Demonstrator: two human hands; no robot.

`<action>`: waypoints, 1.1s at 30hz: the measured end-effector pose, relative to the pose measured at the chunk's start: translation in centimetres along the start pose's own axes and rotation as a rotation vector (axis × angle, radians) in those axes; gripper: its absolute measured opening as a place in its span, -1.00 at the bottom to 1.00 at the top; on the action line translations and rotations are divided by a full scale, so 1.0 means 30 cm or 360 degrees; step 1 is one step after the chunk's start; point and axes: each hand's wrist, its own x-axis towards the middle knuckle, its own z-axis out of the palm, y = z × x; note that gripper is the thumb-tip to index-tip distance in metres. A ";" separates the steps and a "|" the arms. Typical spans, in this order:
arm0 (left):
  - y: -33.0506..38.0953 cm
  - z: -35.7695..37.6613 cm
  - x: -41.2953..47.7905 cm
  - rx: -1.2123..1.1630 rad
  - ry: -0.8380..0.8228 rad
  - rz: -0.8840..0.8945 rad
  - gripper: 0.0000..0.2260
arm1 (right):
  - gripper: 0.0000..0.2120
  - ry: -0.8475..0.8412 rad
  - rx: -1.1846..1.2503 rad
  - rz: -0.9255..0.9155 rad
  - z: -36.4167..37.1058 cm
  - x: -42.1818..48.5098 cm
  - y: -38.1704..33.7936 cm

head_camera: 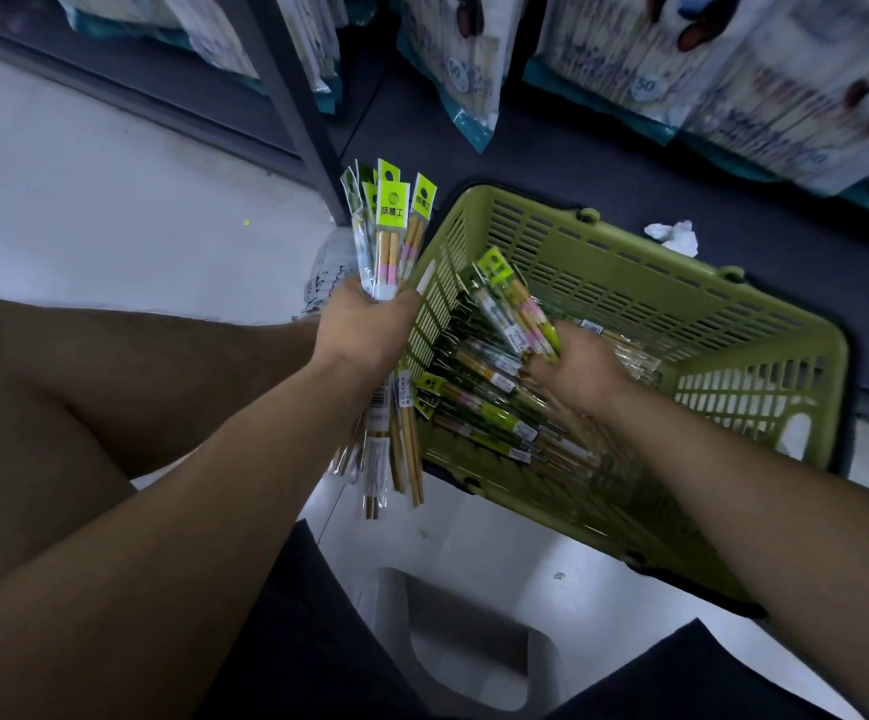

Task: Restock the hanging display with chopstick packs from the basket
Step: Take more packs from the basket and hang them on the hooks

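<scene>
A green plastic basket (682,304) lies on the floor, with several chopstick packs (479,407) piled at its left end. My left hand (365,324) is shut on a fanned bunch of chopstick packs (393,236), green header cards up, just left of the basket's rim. My right hand (578,371) is inside the basket, fingers closed on a single chopstick pack (513,304) that tilts up out of the pile.
Large hanging bags of disposable chopsticks (645,59) fill the dark display rack along the top. A crumpled white paper (674,236) lies behind the basket. A grey stool (469,636) stands beneath me, and my shoe (328,272) is by the rack's upright post (292,106).
</scene>
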 end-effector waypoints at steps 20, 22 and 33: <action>0.439 0.132 -0.294 -0.1121 -0.0683 0.0277 -0.55 | -0.92 0.0556 0.0297 -0.0662 -0.559 -0.470 -0.522; 0.482 0.110 -0.327 -0.1120 -0.0735 0.0352 -0.48 | -0.80 0.0710 0.0089 -0.0642 -0.602 -0.494 -0.540; 0.752 -0.035 -0.401 -0.0929 -0.1117 0.0966 -0.62 | -0.05 0.0511 0.0776 -0.0519 -0.900 -0.560 -0.666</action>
